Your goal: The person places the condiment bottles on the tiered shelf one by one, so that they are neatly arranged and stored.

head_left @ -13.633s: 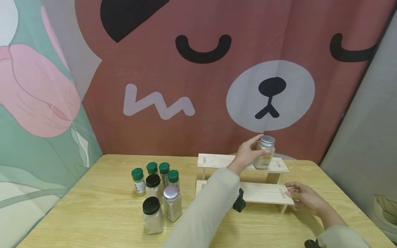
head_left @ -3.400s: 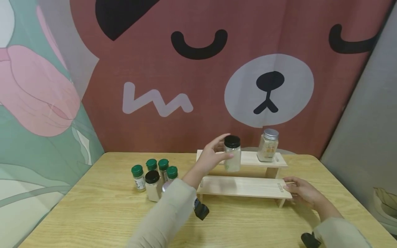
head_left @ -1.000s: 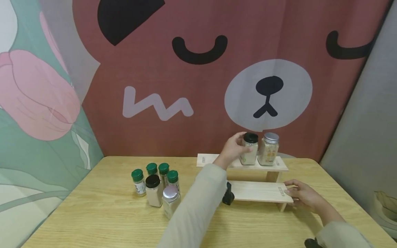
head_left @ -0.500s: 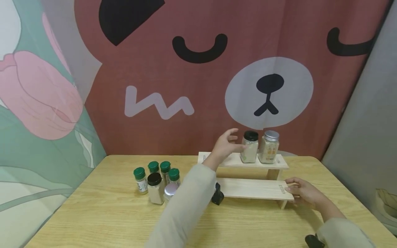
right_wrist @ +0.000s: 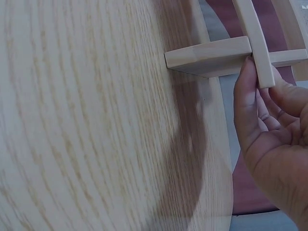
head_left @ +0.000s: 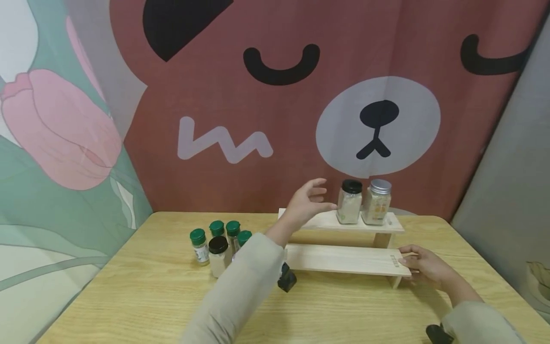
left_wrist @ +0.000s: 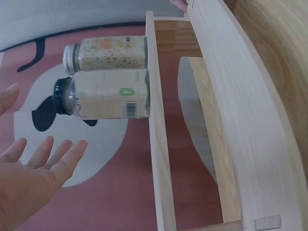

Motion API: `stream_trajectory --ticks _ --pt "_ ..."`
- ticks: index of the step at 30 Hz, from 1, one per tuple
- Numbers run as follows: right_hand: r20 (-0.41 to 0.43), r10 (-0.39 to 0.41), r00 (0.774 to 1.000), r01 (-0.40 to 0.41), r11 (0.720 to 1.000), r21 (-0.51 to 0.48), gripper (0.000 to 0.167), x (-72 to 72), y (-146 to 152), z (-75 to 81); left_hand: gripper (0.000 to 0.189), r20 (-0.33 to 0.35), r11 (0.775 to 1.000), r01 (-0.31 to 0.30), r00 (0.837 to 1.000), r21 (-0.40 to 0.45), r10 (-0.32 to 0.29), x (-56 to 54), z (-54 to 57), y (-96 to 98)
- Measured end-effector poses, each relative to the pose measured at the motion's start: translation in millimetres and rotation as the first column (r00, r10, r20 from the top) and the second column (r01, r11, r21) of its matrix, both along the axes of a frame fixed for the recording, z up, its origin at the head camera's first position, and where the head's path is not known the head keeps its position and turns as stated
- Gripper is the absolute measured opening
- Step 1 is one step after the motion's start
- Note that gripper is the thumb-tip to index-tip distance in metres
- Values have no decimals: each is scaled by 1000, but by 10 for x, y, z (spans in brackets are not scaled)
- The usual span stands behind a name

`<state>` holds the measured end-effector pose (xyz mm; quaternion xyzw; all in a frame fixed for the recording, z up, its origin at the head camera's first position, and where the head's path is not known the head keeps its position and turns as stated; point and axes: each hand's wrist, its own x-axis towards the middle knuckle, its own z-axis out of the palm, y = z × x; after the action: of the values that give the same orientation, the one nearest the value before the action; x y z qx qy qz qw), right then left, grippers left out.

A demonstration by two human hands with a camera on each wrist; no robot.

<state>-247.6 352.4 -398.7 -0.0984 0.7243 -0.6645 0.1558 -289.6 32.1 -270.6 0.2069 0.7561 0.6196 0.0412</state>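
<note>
Two glass jars stand side by side on the upper tier of a pale wooden two-tier rack (head_left: pixel 343 260): a black-lidded jar (head_left: pixel 350 203) and, right of it, a silver-lidded jar (head_left: pixel 376 203). To the left of them my left hand (head_left: pixel 302 205) is in the air, fingers spread and holding nothing. The left wrist view shows a gap between those fingers and the black-lidded jar (left_wrist: pixel 108 94). My right hand (head_left: pixel 427 267) pinches the right end of the lower shelf. In the right wrist view, thumb and finger of the right hand (right_wrist: pixel 274 130) lie on either side of the board (right_wrist: pixel 260 53).
Several green-capped spice bottles (head_left: pixel 200 251) cluster on the left of the wooden table (head_left: pixel 129 296). Beside them stands another black-lidded jar (head_left: pixel 218 260). My left sleeve (head_left: pixel 240 286) partly covers this group. A bear-patterned curtain (head_left: pixel 215 186) hangs behind the table.
My left hand has let go of the black-lidded jar, set beside the silver-lidded one on the upper tier, and moved left away from it. The right hand has kept its grip on the lower shelf.
</note>
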Motion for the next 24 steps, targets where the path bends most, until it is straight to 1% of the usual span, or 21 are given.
stream_trajectory --ticks 4,5,6,11,12,15,19,24 --pt "3 -2 1000 2 1000 6 21 -5 -5 1 59 -3 999 30 1000 39 -30 115 14 -109" --pt "7 -5 1000 5 1000 11 21 -7 -5 4 59 -3 998 41 999 46 -40 174 43 -141" --pt "10 -6 1000 6 1000 11 21 -8 -5 5 58 -7 997 50 999 56 -50 206 45 -169" --pt "20 0 1000 0 1000 5 20 -17 -7 8 57 -45 994 82 996 69 -79 329 41 -332" --pt "18 1 1000 -1 1000 3 20 -19 -9 6 58 -57 994 84 995 70 -80 315 11 -366" --pt "9 -1 1000 1 1000 13 22 -27 -18 7 57 -78 995 77 994 70 -71 342 2 -486" --pt "-9 -5 1000 5 999 40 30 -23 -25 8 55 -90 995 50 995 87 -43 363 -29 -650" --pt "1 -25 1000 24 998 62 43 -5 -14 4 53 -68 996 16 998 84 -11 406 -93 -830"
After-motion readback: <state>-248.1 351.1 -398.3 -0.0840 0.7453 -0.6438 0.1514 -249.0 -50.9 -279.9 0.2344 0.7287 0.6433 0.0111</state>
